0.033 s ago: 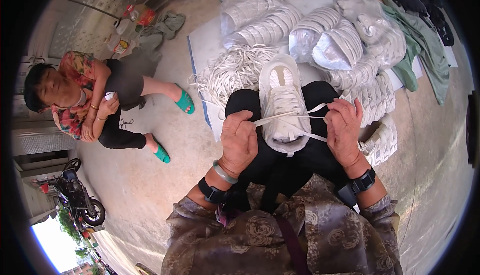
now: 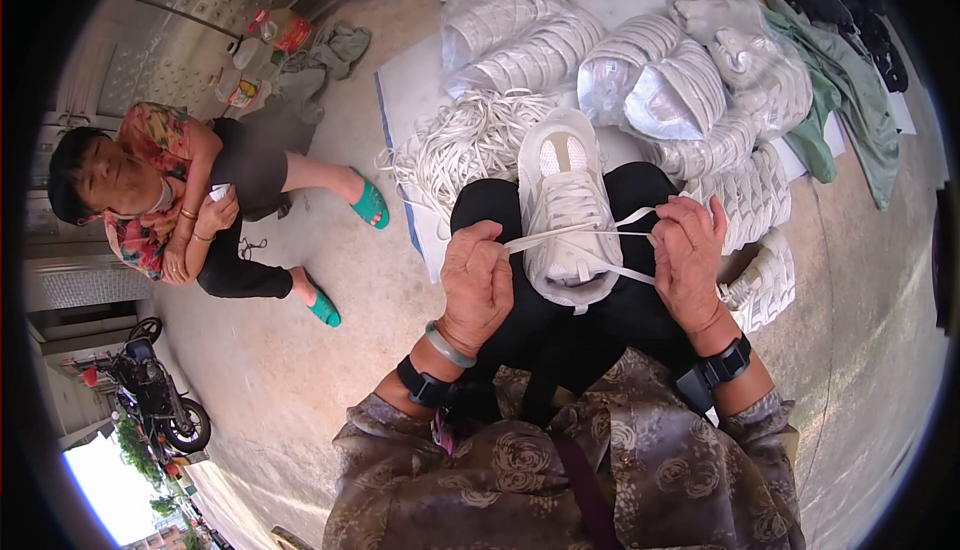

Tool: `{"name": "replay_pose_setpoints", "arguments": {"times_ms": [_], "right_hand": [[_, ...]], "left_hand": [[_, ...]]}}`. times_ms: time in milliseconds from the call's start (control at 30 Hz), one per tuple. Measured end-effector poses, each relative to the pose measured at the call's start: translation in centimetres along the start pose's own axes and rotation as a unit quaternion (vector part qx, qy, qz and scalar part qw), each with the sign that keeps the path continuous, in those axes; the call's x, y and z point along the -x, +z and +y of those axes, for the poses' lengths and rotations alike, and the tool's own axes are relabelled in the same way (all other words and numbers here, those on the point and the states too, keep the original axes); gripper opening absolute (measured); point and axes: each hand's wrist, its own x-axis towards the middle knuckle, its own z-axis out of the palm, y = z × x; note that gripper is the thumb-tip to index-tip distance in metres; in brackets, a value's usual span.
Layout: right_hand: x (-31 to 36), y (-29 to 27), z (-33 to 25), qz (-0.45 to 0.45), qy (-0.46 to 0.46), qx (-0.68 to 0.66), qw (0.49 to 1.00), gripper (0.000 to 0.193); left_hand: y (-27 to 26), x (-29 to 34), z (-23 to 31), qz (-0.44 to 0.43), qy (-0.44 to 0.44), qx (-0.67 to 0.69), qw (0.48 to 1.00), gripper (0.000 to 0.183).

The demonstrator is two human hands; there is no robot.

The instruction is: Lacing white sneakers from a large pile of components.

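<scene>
A white lace-up sneaker rests on my black-clad knees, its toe pointing away from me and its heel nearest. Its white shoelace is stretched sideways across the tongue, between my two hands. On the left of the shoe, my left hand pinches one side of the lace, fingers curled. To the right, my right hand grips the other side between thumb and fingers, with a loop and a strand running to it. The lace ends are hidden in the fingers.
Beyond my knees, a heap of loose white shoelaces lies on a pale sheet. Bagged white shoe parts and stacked white uppers sit beside it. Green cloth lies far right. A seated person and a motorbike are at left.
My left hand has shifted very slightly to the left, still holding the lace. Everything else looks the same.
</scene>
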Motion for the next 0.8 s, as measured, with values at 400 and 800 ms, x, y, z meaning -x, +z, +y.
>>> {"name": "replay_pose_setpoints", "arguments": {"times_ms": [400, 800], "right_hand": [[0.2, 0.7, 0.1, 0.013, 0.012, -0.018, 1.000, 0.015], [0.1, 0.2, -0.4, 0.004, -0.003, -0.036, 0.999, 0.017]], "left_hand": [[1.3, 1.8, -0.2, 0.040, -0.254, 0.365, 0.895, 0.007], [0.5, -3.9, 1.5, -0.102, 0.081, -0.097, 0.987, 0.031]]}}
